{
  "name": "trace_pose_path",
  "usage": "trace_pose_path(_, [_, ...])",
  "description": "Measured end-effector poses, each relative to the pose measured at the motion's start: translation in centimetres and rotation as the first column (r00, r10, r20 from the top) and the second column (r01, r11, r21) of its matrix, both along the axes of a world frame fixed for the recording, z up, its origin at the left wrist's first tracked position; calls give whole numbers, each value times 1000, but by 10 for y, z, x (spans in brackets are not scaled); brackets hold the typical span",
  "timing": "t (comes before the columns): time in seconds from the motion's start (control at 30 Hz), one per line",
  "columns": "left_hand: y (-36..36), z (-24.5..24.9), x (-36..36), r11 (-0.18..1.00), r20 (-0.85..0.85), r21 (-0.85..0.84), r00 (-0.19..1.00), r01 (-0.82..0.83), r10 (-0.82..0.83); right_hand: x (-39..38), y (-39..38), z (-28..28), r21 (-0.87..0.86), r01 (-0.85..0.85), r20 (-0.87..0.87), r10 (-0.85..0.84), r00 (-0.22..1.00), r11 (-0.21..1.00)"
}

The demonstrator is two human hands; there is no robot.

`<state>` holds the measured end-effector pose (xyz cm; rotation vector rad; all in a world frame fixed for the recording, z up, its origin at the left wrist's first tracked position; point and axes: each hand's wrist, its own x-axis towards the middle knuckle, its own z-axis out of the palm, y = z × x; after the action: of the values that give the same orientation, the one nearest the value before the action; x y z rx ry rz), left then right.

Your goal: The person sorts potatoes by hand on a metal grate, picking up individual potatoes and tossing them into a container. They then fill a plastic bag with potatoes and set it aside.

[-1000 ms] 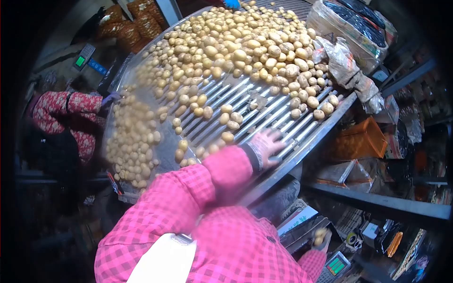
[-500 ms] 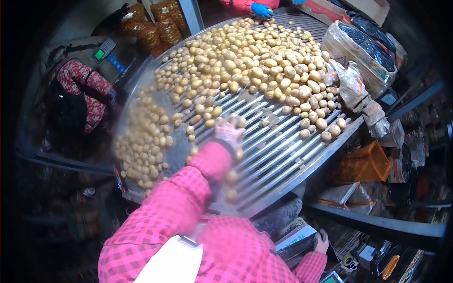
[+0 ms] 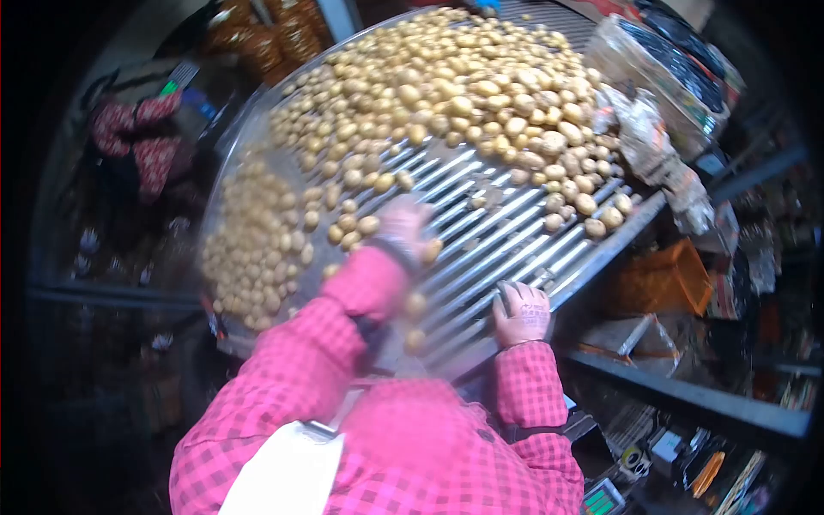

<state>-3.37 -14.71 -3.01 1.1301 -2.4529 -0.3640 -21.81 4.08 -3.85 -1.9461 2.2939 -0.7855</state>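
My left hand [image 3: 405,221], in a pale glove, is over the slatted metal table [image 3: 481,257], left of its middle. It is smeared by motion, and its fingers cannot be made out clearly; a potato [image 3: 432,251] lies against its right side. My right hand [image 3: 521,313], also gloved, rests on the near right edge of the slats with its fingers partly bent; what is under them, if anything, is hidden. A big heap of potatoes [image 3: 446,94] covers the far part of the table. Smaller potatoes [image 3: 257,240] lie in a group at the left.
A person in red patterned clothes [image 3: 154,159] is at the left. A blue-gloved hand [image 3: 487,7] shows at the far edge. At the right are a box with black plastic [image 3: 661,86], crumpled sacking [image 3: 644,154] and an orange crate [image 3: 665,279]. Filled net sacks [image 3: 275,34] stand behind.
My right hand has come up from below onto the table's near edge. My left hand has shifted slightly left. The blue-gloved hand shows less at the top.
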Motion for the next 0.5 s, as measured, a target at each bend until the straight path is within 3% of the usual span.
trace_pose_path(0.03, [10, -6, -17, 996, 82, 83, 996, 38, -45, 0, -1, -1, 49, 24, -44, -22, 999, 999])
trace_pose_path(0.1, [35, -20, -35, 997, 204, 30, 976, 72, -77, -3, 0, -5, 85, -7, -15, 8, 1000, 996])
trace_pose_path(0.23, [37, -40, -4, 998, 347, -12, 936, -64, 64, -3, 0, -2, 66, -7, -30, 9, 1000, 998])
trace_pose_path(0.37, [26, -24, 62, 963, 437, 83, 878, -255, 195, -3, -1, -5, 53, -9, -31, 10, 999, 999])
trace_pose_path(0.43, [16, -33, 91, 903, 514, -41, 766, -427, 386, -2, 0, -5, 48, -9, -36, 10, 999, 999])
trace_pose_path(0.47, [8, -22, 99, 894, 549, -60, 733, -444, 401, -2, -1, -5, 44, -1, -44, 3, 999, 999])
trace_pose_path(0.5, [1, -20, 98, 902, 481, -108, 772, -418, 416, -2, -2, -4, 38, -2, -45, 4, 999, 999])
